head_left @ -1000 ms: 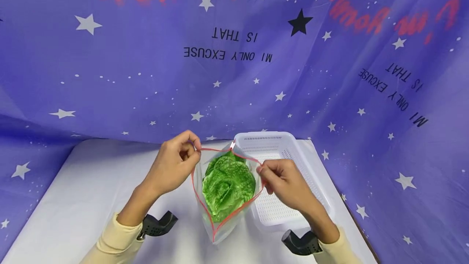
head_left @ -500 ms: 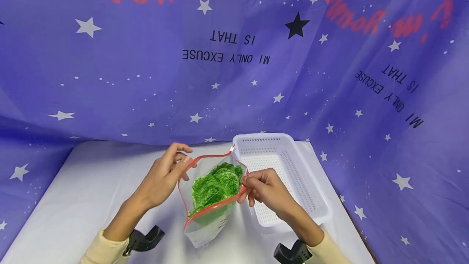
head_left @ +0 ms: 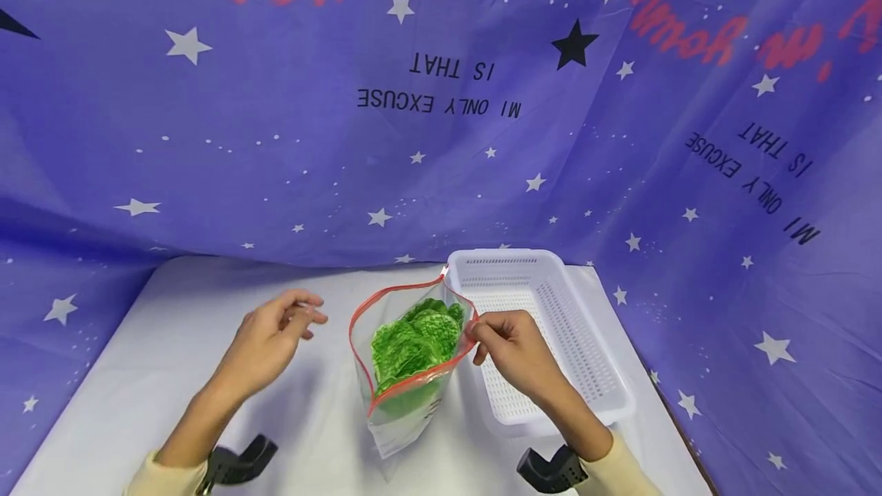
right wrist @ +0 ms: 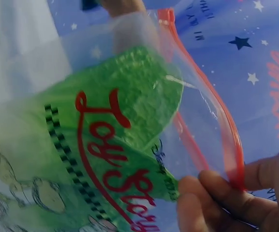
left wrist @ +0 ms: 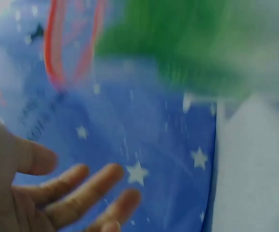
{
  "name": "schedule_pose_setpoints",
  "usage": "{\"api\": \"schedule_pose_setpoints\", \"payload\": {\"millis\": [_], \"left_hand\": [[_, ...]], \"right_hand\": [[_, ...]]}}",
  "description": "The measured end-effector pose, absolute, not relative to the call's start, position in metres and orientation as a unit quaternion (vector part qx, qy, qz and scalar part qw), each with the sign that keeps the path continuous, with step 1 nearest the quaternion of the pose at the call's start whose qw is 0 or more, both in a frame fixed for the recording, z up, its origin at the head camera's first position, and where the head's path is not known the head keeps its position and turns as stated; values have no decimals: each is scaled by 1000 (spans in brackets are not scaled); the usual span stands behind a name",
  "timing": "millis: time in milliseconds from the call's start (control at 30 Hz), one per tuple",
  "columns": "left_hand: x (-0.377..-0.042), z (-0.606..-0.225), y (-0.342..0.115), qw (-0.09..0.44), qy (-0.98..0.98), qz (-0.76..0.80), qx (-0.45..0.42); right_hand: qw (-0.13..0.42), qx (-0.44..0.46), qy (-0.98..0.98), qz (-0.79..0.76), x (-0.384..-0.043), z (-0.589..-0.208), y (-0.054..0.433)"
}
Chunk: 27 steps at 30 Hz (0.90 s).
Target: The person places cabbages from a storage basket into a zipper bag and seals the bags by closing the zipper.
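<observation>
A clear zip bag (head_left: 403, 425) with a red zip edge hangs with its mouth gaping upward in the head view. Green leafy lettuce (head_left: 416, 339) sits inside it. My right hand (head_left: 515, 347) pinches the bag's right rim between thumb and fingers. To the left of the bag, apart from it, my left hand (head_left: 265, 339) holds nothing, its fingers loosely bent. In the right wrist view, red lettering and a checkered strip show on the bag's side (right wrist: 100, 154). The left wrist view has the spread fingers (left wrist: 88, 193) below the blurred bag.
A white perforated plastic basket (head_left: 598, 350) stands on the white table (head_left: 207, 305), behind and right of the bag. A purple cloth (head_left: 289, 136) with stars and lettering hangs at the back and right side. Each wrist wears a black camera mount (head_left: 241, 461).
My left hand has let go of the bag's left rim and moved away to the left. The right hand keeps its pinch; the bag has turned and tilted somewhat.
</observation>
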<state>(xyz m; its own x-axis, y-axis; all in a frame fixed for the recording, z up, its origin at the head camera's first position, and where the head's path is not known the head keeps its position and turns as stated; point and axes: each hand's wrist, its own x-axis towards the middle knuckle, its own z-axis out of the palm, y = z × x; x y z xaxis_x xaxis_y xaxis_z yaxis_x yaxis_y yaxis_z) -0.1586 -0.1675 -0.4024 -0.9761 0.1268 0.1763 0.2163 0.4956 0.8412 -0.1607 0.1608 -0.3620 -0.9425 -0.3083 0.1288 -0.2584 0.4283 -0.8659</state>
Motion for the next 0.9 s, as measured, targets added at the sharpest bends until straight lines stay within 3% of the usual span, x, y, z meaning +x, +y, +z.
{"api": "schedule_pose_setpoints", "payload": {"millis": [133, 233, 367, 467, 567, 800, 900], "left_hand": [[-219, -399, -160, -13, -852, -494, -170], [-254, -396, -139, -98, -811, -518, -253], [-281, -396, -108, -226, -725, -563, -326], [-289, -397, -91, -270, -678, -585, -354], [-288, -394, -81, -262, -679, -581, -364], [-274, -385, -88, -168, -707, -594, -347], [-269, -388, -94, -165, -704, -586, -364]], "right_hand": [[10, -192, 864, -465, -163, -357, 165], [18, -200, 864, -462, -164, -357, 165], [30, -197, 860, -471, -164, -358, 164], [33, -194, 856, -478, -165, -358, 165], [30, -200, 851, -485, -166, -360, 169], [7, -199, 844, -499, -172, -360, 174], [6, -187, 840, -510, -175, -360, 174]]}}
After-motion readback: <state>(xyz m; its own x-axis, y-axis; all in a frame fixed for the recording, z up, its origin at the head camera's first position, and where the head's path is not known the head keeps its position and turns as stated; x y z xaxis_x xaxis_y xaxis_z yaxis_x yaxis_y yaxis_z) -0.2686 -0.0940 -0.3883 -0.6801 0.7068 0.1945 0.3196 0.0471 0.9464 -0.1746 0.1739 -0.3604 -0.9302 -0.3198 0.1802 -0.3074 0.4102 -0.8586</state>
